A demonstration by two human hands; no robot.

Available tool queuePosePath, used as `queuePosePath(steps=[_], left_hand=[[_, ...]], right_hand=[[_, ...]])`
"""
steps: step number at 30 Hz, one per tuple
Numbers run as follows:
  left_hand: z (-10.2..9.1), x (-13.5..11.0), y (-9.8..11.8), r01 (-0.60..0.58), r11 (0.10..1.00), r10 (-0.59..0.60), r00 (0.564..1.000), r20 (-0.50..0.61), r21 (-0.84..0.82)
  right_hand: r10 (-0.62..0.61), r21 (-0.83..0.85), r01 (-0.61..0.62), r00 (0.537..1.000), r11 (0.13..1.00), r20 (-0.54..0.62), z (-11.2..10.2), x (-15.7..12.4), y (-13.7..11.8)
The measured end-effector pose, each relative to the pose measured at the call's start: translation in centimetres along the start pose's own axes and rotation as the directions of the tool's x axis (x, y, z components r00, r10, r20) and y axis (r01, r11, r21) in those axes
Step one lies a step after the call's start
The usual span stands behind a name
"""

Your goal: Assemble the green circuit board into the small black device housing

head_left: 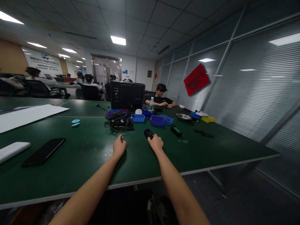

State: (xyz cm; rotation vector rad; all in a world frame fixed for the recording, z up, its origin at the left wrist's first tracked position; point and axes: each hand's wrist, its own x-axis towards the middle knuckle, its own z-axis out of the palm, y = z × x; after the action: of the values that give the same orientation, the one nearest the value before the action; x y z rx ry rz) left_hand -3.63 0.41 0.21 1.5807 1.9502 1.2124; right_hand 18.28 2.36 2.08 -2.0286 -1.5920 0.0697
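Observation:
My right hand (156, 142) is closed around the near end of a small black device (148, 133) on the green table. The device looks boxy, with what seems to be a small dark screen; its exact kind is unclear. My left hand (119, 146) rests on the tabletop to the left, thumb and forefinger apart, with nothing seen in it. Beyond it sit a black power adapter (117, 122) and tangled cables. To the right of my right hand lies a black box with a green top (176, 131).
Blue trays (138, 118), a purple-blue box (157, 120), a baseball (138, 111) and a water bottle (151, 103) stand before a black monitor (127, 94). A metal bowl (184, 117) is right. Left lie a black slab (44, 151) and a white one (13, 151). A person sits opposite.

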Motion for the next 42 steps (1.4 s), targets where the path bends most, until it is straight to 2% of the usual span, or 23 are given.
queuePosePath(steps=[4, 10, 12, 15, 17, 21, 25, 29, 34, 37, 39, 40, 42], left_hand=[[-0.2, 0.3, -0.3, 0.008, 0.999, -0.009, 1.000, -0.017, -0.034], [-0.2, 0.1, 0.2, -0.005, 1.000, 0.005, 1.000, 0.006, -0.005], [-0.3, 0.1, 0.2, 0.002, 1.000, -0.002, 1.000, 0.008, -0.006], [-0.3, 0.1, 0.3, 0.001, 1.000, 0.000, 1.000, 0.009, -0.008], [-0.2, 0.1, 0.2, -0.003, 1.000, 0.003, 1.000, 0.011, -0.007], [-0.2, 0.1, 0.2, -0.016, 1.000, 0.016, 1.000, 0.013, -0.006], [-0.2, 0.1, 0.2, -0.021, 1.000, 0.021, 1.000, 0.012, -0.014], [-0.2, 0.1, 0.1, -0.040, 0.999, 0.040, 0.999, 0.006, -0.005], [-0.3, -0.1, 0.4, -0.037, 0.999, 0.037, 0.999, 0.020, 0.007], [-0.3, -0.1, 0.4, -0.036, 0.999, 0.036, 0.999, 0.021, 0.011], [-0.3, -0.1, 0.4, -0.038, 0.999, 0.038, 0.999, 0.018, 0.015], [-0.2, 0.0, 0.3, -0.040, 0.999, 0.039, 0.999, 0.016, 0.017], [-0.2, 0.0, 0.2, -0.042, 0.999, 0.041, 0.999, 0.013, 0.021]], right_hand=[[0.130, 0.031, -0.129, 0.990, 0.991, -0.054, -0.6, 1.0, 1.7], [0.137, 0.128, -0.123, 0.985, 0.984, -0.104, -0.6, 1.3, 2.3], [0.143, 0.175, -0.107, 0.967, 0.979, -0.210, -0.8, 1.4, 2.4], [0.130, 0.257, -0.021, 0.901, 0.966, -0.414, -1.4, 1.3, 2.4], [0.089, 0.310, 0.068, 0.881, 0.948, -0.464, -1.6, 1.1, 2.2], [-0.094, 0.327, 0.245, 0.905, 0.912, -0.415, -1.4, 0.3, 1.4], [-0.335, 0.172, 0.394, 0.895, 0.903, -0.294, -0.7, -0.5, 0.6], [-0.529, -0.017, 0.533, 0.835, 0.846, -0.153, -0.7, -1.2, -0.2], [-0.705, -0.074, 0.704, 0.709, 0.706, 0.015, -1.2, -2.3, -1.3], [-0.751, -0.056, 0.750, 0.660, 0.660, -0.018, -1.2, -2.6, -1.7], [-0.748, -0.036, 0.749, 0.655, 0.661, -0.103, -1.2, -2.6, -1.8], [-0.728, -0.026, 0.733, 0.669, 0.680, -0.150, -1.2, -2.4, -1.8], [-0.623, -0.005, 0.642, 0.743, 0.767, -0.243, -1.2, -2.0, -1.3]])
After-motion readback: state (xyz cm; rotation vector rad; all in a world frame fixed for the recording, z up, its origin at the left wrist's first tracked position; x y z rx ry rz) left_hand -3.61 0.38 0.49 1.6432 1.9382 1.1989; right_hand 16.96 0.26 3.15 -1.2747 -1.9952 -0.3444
